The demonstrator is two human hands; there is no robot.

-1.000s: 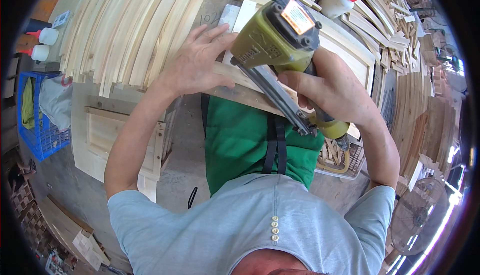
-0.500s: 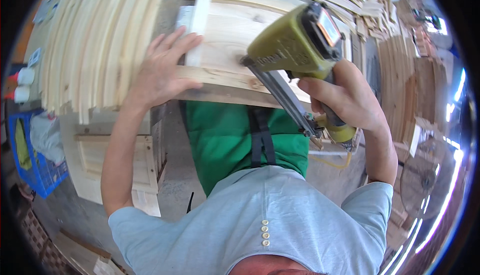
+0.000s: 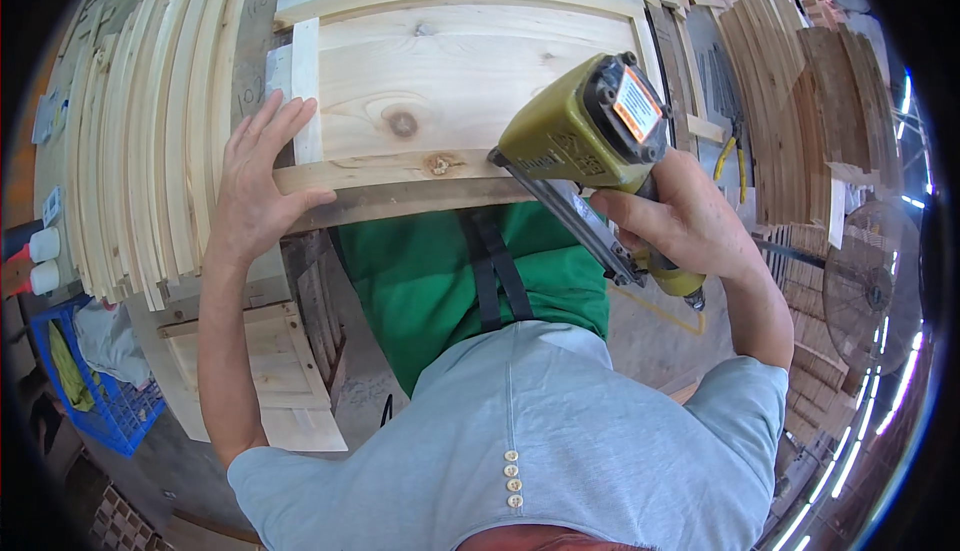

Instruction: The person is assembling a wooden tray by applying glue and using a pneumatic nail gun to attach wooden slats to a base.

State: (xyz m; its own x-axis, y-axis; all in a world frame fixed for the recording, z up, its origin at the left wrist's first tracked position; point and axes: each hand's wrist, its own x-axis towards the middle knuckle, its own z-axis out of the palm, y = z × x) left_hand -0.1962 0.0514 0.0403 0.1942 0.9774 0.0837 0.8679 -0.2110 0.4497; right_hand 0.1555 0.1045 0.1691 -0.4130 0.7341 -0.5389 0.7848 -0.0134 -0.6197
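A framed wooden panel (image 3: 400, 81) with knots in its pale boards lies flat on the bench in front of me. My left hand (image 3: 258, 181) spreads over its near left corner, fingers stretched along the left end and thumb resting by the near rail (image 3: 385, 167). In my right hand (image 3: 690, 216) is an olive-green pneumatic nail gun (image 3: 575, 131), my fingers wrapped round its handle. Its nose sits at the near rail, right of the rail's knot; whether it touches the wood I cannot tell. The long magazine slants back toward my green apron.
Long wooden strips (image 3: 165, 121) are stacked at the left. More boards (image 3: 765, 101) stand at the right, near a round fan (image 3: 868, 286). A blue crate (image 3: 115, 416) and another framed panel (image 3: 255, 351) are at lower left. Scrap pieces lie along the far side.
The view has shifted, so the panel shows farther left and more fully. My left hand stays at the panel's corner, and the nail gun remains in my right hand near the rail.
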